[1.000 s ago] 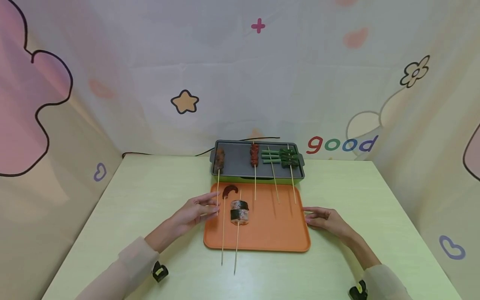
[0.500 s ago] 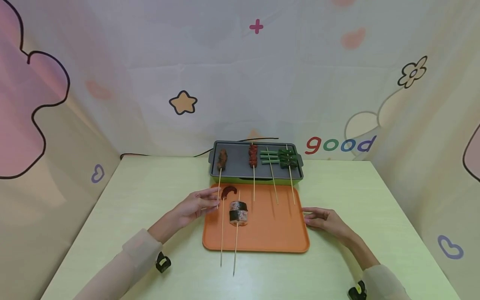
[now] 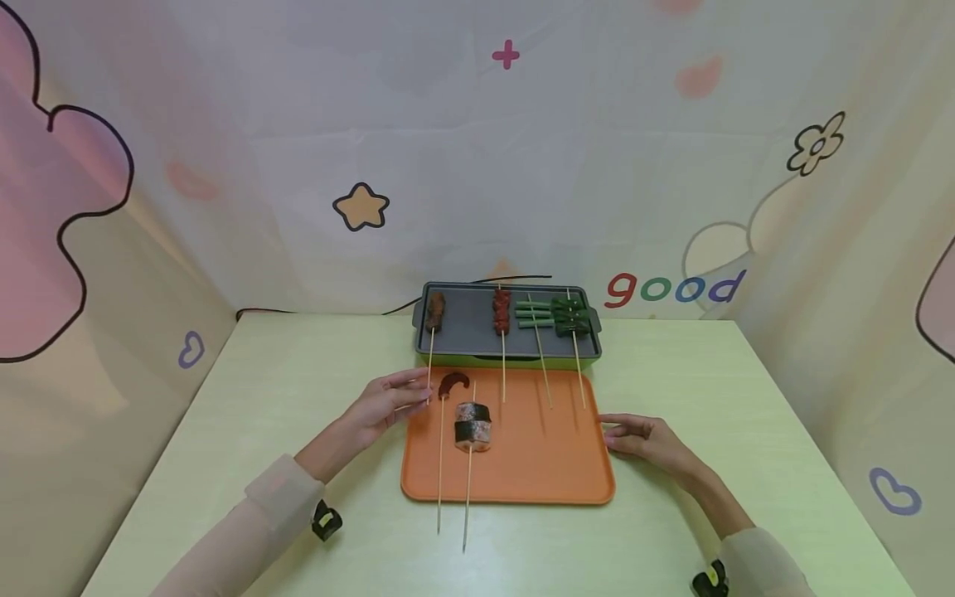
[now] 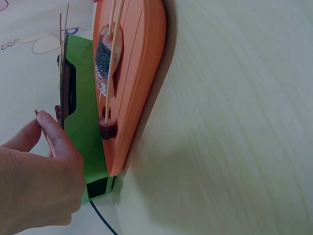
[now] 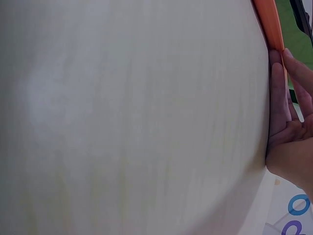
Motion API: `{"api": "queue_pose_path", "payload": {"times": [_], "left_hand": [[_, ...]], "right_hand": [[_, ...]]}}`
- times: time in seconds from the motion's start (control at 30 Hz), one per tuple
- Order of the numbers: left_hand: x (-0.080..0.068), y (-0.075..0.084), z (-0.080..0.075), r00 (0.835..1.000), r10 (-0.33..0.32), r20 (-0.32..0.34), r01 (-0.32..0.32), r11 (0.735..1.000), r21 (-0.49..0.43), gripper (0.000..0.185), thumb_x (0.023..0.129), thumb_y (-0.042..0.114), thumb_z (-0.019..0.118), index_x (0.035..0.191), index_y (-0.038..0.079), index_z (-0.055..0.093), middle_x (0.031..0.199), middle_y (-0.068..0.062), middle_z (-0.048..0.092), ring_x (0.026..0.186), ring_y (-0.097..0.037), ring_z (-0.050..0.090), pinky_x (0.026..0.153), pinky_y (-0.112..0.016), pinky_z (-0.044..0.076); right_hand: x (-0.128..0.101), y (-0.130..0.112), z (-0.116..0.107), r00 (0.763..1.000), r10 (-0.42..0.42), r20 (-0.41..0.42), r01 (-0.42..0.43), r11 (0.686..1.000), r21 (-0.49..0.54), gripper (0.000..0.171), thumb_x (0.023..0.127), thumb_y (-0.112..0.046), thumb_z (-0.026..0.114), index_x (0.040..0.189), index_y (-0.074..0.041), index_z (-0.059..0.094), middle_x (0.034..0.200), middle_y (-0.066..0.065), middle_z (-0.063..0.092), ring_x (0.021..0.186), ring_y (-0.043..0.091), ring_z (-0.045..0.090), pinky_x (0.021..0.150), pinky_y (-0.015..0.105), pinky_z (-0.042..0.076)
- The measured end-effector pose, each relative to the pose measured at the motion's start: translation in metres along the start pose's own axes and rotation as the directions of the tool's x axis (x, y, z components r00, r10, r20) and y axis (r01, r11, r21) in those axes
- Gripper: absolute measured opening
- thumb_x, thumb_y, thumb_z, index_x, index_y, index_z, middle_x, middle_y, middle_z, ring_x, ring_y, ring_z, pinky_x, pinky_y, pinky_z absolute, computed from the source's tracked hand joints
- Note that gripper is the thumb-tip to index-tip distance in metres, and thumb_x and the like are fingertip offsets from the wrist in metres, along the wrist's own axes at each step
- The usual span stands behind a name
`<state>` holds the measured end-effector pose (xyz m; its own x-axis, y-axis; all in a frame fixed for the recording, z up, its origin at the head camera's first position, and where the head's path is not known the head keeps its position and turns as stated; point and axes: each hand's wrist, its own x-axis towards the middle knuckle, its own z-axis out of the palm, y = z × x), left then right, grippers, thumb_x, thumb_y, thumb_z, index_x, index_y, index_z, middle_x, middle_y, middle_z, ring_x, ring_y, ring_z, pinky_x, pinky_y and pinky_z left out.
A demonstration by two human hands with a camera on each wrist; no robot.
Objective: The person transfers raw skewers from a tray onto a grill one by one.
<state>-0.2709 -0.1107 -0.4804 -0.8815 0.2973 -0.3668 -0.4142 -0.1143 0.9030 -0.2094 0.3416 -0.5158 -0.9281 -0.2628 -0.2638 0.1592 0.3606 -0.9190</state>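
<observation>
Both hands (image 3: 388,404) barely moved; the left one keeps pinching the brown skewer (image 3: 431,348).

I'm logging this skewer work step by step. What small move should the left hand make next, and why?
Probably ease the left hand back off the stick of the brown meat skewer: its meat end already lies on the grey grill pan, while the right hand rests flat at the orange tray edge.

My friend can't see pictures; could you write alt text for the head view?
A person's left hand pinches a skewer stick whose meat lies on a grey grill pan, while the right hand rests at an orange tray holding two more skewers.
</observation>
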Motion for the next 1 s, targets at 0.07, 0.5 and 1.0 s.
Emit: {"api": "queue_pose_path", "payload": {"times": [0.07, 0.5, 1.0], "left_hand": [[0.001, -0.002, 0.000, 1.000, -0.004, -0.017, 0.003, 1.000, -0.014, 0.055, 0.098, 0.002, 0.065, 0.151, 0.005, 0.049, 0.131, -0.014, 0.066, 0.108, -0.016, 0.072, 0.100, -0.030, 0.056], [0.006, -0.002, 0.003, 0.998, -0.005, -0.066, 0.000, 0.998, -0.064, 0.051, 0.099, 0.003, 0.064, 0.149, 0.006, 0.053, 0.130, -0.012, 0.067, 0.099, -0.011, 0.071, 0.095, -0.026, 0.058], [-0.026, -0.028, -0.002, 0.998, -0.044, 0.042, 0.045, 0.999, -0.022, 0.055, 0.101, 0.011, 0.063, 0.153, 0.001, 0.045, 0.144, -0.015, 0.061, 0.108, -0.013, 0.072, 0.092, -0.023, 0.059]], "right_hand": [[0.000, 0.000, 0.000, 1.000, -0.005, 0.008, 0.005, 1.000, 0.005, 0.049, 0.102, -0.011, 0.062, 0.146, 0.007, 0.050, 0.113, 0.006, 0.075, 0.099, -0.001, 0.069, 0.087, 0.016, 0.057], [0.001, 0.000, 0.000, 1.000, -0.005, -0.001, 0.005, 1.000, 0.008, 0.048, 0.102, -0.009, 0.062, 0.145, 0.007, 0.051, 0.114, 0.008, 0.075, 0.099, -0.002, 0.069, 0.087, 0.016, 0.057], [-0.003, 0.003, -0.001, 1.000, -0.015, 0.003, 0.015, 0.999, 0.038, 0.051, 0.101, -0.011, 0.064, 0.146, 0.008, 0.050, 0.113, 0.006, 0.074, 0.099, -0.002, 0.069, 0.088, 0.017, 0.058]]}}
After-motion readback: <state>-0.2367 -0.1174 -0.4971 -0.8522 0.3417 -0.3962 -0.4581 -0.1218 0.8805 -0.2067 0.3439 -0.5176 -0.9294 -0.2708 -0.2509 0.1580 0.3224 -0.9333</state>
